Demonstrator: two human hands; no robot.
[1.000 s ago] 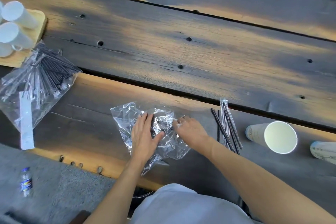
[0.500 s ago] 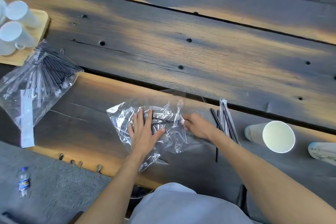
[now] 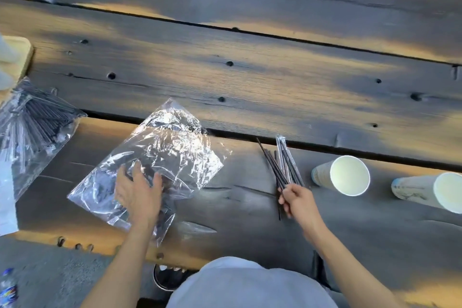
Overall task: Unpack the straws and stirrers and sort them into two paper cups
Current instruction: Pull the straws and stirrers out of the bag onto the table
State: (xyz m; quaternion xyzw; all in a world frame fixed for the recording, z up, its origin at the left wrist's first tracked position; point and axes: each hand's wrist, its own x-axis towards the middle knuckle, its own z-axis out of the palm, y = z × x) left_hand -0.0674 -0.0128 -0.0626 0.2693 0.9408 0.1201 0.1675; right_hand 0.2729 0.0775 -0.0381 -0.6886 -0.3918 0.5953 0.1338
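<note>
A crumpled clear plastic bag [image 3: 170, 155] lies flat on the dark wooden table [image 3: 250, 82], and my left hand [image 3: 137, 190] presses down on its near part with fingers spread. To the right, a small pile of black stirrers and wrapped straws [image 3: 285, 162] lies on the wood. My right hand [image 3: 298, 199] pinches the near ends of a few black sticks from that pile. Two paper cups lie on their sides further right, one [image 3: 342, 175] close to the pile and the other [image 3: 430, 190] near the frame edge.
A second clear bag [image 3: 32, 130] full of black sticks sits at the left edge, beside a wooden tray [image 3: 23, 57] holding white cups. A gap between planks runs behind the pile. A small bottle [image 3: 8, 290] lies on the ground below left.
My right hand has left the bag and moved right to the pile of sticks. The bag has spread out flatter under my left hand. The camera has shifted right.
</note>
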